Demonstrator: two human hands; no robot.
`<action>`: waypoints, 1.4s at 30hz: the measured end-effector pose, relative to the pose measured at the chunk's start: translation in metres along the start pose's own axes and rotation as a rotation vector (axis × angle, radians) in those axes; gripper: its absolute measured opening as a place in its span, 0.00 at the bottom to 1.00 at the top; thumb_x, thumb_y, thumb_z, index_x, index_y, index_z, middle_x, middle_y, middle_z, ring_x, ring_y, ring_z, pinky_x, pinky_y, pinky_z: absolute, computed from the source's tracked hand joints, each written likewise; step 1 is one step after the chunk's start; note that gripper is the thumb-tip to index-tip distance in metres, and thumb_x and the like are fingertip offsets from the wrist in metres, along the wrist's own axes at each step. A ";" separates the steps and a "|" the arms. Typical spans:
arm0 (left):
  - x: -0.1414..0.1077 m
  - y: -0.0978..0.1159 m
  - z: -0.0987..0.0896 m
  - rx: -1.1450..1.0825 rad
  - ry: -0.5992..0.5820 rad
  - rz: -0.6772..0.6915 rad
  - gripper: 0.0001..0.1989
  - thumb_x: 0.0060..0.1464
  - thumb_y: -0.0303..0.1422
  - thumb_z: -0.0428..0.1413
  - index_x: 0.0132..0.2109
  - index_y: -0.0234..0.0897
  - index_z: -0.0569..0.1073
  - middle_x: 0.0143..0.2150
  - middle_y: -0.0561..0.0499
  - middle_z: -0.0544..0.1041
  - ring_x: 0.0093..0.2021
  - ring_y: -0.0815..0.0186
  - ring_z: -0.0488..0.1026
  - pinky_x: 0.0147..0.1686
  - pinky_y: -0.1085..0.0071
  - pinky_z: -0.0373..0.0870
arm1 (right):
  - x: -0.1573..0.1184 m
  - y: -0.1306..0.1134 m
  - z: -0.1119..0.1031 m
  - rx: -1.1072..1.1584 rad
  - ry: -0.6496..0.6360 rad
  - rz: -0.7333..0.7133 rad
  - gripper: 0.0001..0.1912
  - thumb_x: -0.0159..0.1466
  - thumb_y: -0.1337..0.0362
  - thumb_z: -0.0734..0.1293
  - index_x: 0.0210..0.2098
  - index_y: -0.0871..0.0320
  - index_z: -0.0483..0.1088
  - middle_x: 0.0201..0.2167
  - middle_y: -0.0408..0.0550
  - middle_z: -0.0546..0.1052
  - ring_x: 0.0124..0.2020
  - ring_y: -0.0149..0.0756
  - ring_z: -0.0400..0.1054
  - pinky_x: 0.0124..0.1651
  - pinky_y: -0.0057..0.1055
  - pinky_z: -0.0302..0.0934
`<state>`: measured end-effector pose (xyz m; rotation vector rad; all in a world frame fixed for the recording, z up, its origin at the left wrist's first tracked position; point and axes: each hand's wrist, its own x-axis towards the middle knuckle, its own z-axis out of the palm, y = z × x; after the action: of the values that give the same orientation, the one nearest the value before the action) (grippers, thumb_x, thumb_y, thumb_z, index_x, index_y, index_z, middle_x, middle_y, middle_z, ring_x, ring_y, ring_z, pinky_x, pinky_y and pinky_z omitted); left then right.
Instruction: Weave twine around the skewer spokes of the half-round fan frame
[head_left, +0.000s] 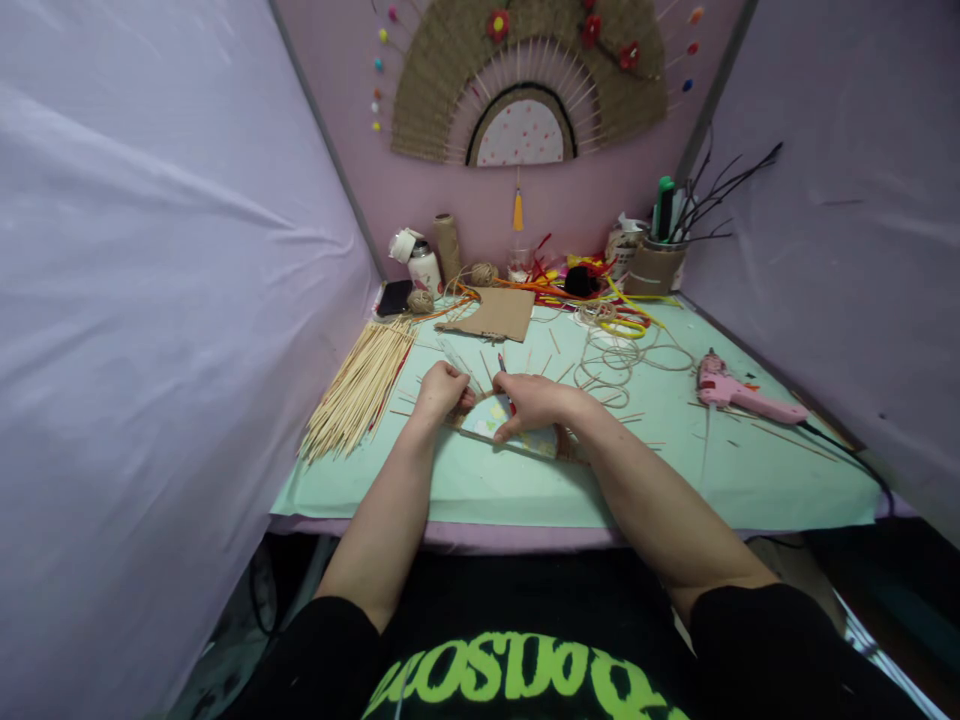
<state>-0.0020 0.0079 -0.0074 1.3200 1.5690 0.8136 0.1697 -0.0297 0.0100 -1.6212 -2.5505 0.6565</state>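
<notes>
A half-round fan base [480,418] with a pale patterned face and a brown rim lies near the table's front, thin sticks fanning out from it. My left hand [448,388] is closed in a pinch at its left edge; what the fingers hold is hidden. Just beyond them a clear, ruler-like strip [453,352] sticks out. My right hand [531,400] rests over the fan base, thumb against its face, and grips a dark pencil [502,362] with some red on it, tip pointing up and away.
Bundled bamboo sticks [364,385] lie at left, a pink glue gun [750,396] with its cord at right. Behind are cardboard [499,312], loose twine [611,355], yellow-handled scissors [628,322], a white bottle [424,268] and a pen holder [656,268]. A large decorated fan [427,95] hangs on the back wall.
</notes>
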 end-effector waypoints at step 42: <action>-0.001 0.000 0.001 0.064 -0.026 -0.037 0.05 0.54 0.25 0.53 0.33 0.37 0.63 0.19 0.52 0.74 0.17 0.67 0.72 0.21 0.74 0.68 | 0.001 0.013 -0.007 0.157 0.081 0.008 0.47 0.44 0.51 0.78 0.58 0.57 0.58 0.51 0.58 0.73 0.50 0.48 0.69 0.46 0.33 0.61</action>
<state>-0.0013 0.0069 -0.0079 1.3377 1.6059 0.7258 0.1824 -0.0222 0.0109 -1.5740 -2.3726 0.7548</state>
